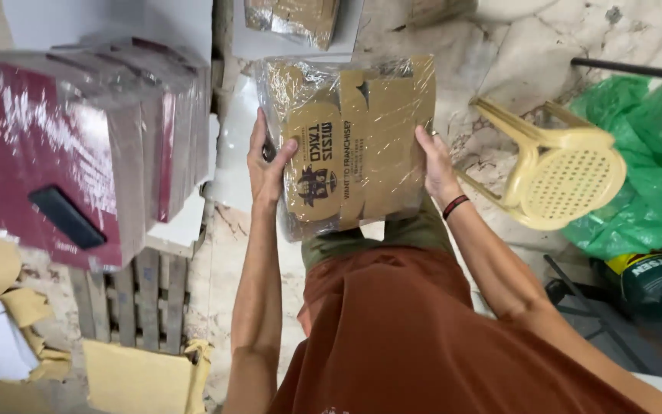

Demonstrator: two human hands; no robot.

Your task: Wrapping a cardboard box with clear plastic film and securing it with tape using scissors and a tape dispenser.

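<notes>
Cracked marble floor below, a left hand (267, 165) and right hand (436, 165) clamp opposite edges of a plastic-wrapped bundle of flat cardboard boxes (350, 146) at waist height; likely stiff, weighty, slippery, best gripped along its edges.

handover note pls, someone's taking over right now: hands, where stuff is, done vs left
Left hand: grips the left edge of the wrapped bundle of flat cardboard boxes, thumb on its face.
Right hand: grips the right edge of that bundle.
Bundle: held up in front of the body, above the floor, plastic wrap unopened.
Nearby: stack of wrapped dark red packs on the wooden pallet to the left, a black phone on top; another wrapped bundle ahead; yellow plastic stool to the right.
Done: bundle picked up.
Left: it has not been set down anywhere.
</notes>
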